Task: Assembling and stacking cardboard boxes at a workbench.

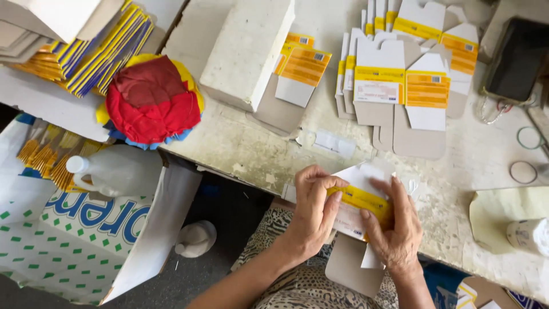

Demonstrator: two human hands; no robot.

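both grips are closed on one flat carton blank (361, 201), white with a yellow band, held at the near edge of the worktop (251, 149): left hand (313, 213) pinching its left side, right hand (394, 229) its right. more flat blanks (400, 86) lie fanned beyond, a white block (246, 48) to their left.

2 hands (313, 209) are sharing 1 flat carton blank (360, 200); 1 white block (249, 48) is lying beside 1 red cloth (153, 100); 1 plastic jug (117, 171) is sitting below; 1 phone (517, 57) is resting far right.
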